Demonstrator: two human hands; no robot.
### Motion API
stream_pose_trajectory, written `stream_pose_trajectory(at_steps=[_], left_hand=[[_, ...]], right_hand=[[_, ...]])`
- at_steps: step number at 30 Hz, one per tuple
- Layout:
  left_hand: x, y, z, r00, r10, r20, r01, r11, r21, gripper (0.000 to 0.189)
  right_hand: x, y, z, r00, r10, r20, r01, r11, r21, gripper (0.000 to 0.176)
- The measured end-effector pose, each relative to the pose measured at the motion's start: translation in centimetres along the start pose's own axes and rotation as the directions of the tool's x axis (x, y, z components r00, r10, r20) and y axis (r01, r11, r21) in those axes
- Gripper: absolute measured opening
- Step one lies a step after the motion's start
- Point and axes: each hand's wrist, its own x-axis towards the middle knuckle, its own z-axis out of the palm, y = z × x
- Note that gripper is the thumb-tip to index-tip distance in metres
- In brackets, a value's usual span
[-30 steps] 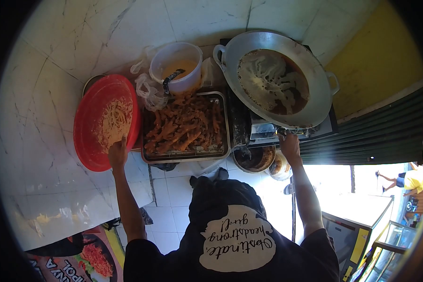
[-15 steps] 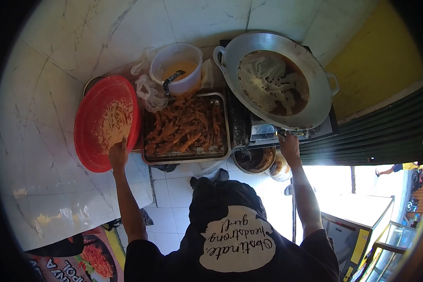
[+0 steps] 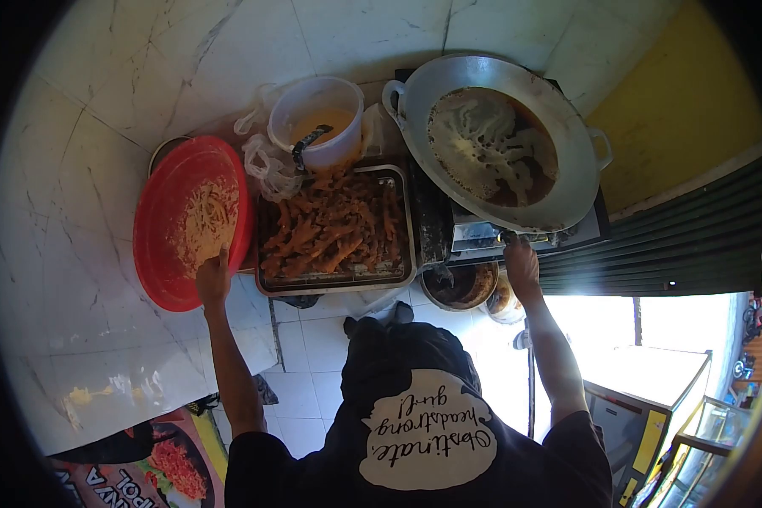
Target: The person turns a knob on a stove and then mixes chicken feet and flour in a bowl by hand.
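Observation:
My left hand (image 3: 213, 278) grips the near rim of a red plastic basin (image 3: 148, 237), with the thumb over the edge. Coated strips lie in pale flour (image 3: 207, 216) inside the basin, which looks tilted. My right hand (image 3: 521, 261) is closed at the stove's front, around a control knob (image 3: 510, 238) mostly covered by the fingers. Above it, a large metal wok (image 3: 576, 182) of dark oil with pale foam stands on the stove (image 3: 474, 237). Between my hands, a metal tray (image 3: 408, 254) holds a heap of fried brown pieces (image 3: 334, 229).
Behind the tray stands a white bucket (image 3: 357, 114) of yellowish liquid, with a dark handle leaning on its rim. A clear plastic bag (image 3: 271, 173) lies beside it. Below the counter are a dark-stained pot (image 3: 461, 288) and another container (image 3: 505, 300). A white-topped cabinet (image 3: 652, 372) stands at right.
My hands stay in nearly the same places, the right one shifting very slightly at the knob. A passer-by's leg at the far right is gone from view.

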Motion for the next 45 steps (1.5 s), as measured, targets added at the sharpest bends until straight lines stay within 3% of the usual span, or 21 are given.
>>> stream_pose_trajectory(at_steps=[15, 17, 21, 27, 29, 33, 36, 38, 41, 45], left_hand=[[-0.2, 0.4, -0.3, 1.000, -0.009, 0.007, 0.009, 1.000, 0.014, 0.072], [-0.2, 0.3, -0.3, 1.000, -0.009, 0.003, 0.009, 1.000, 0.012, 0.072], [0.0, -0.1, 0.1, 1.000, 0.019, -0.024, -0.019, 1.000, 0.019, 0.071], [0.0, 0.0, 0.0, 1.000, 0.028, -0.014, -0.028, 0.999, 0.023, 0.071], [0.0, 0.0, 0.0, 1.000, 0.028, -0.006, -0.028, 0.999, 0.017, 0.072], [-0.2, 0.4, -0.3, 0.999, 0.029, -0.015, -0.028, 1.000, 0.010, 0.073], [-0.2, 0.5, -0.3, 1.000, 0.019, 0.008, -0.019, 1.000, 0.006, 0.074], [-0.1, 0.1, -0.2, 1.000, 0.012, 0.015, -0.012, 1.000, 0.009, 0.074], [-0.1, -0.1, 0.0, 1.000, 0.023, -0.008, -0.023, 1.000, 0.018, 0.073], [0.0, 0.3, -0.2, 1.000, -0.002, 0.020, 0.002, 1.000, 0.029, 0.072]], right_hand=[[-0.1, -0.2, -0.1, 0.998, 0.014, 0.068, -0.012, 1.000, -0.020, 0.024], [-0.1, -0.4, -0.2, 0.999, -0.027, -0.019, 0.027, 0.999, -0.042, 0.019], [-0.1, -0.4, -0.1, 1.000, -0.016, -0.023, 0.015, 0.999, -0.039, 0.020], [-0.1, -0.1, 0.0, 1.000, -0.022, -0.004, 0.022, 0.999, -0.039, 0.022], [-0.1, 0.2, 0.3, 0.999, -0.016, 0.043, 0.017, 0.999, -0.032, 0.031], [-0.1, 0.4, 0.5, 0.999, -0.036, 0.029, 0.036, 0.999, -0.014, 0.029], [-0.2, 0.1, 0.1, 0.999, 0.001, 0.050, -0.001, 1.000, 0.010, 0.025], [-0.4, 0.0, 0.5, 0.998, 0.024, -0.054, -0.019, 0.996, 0.088, 0.023], [-0.4, -0.4, 0.2, 0.995, 0.079, -0.059, -0.070, 0.987, 0.144, 0.022], [-0.5, -1.3, -1.2, 0.983, 0.169, -0.073, -0.158, 0.978, 0.136, 0.025]])
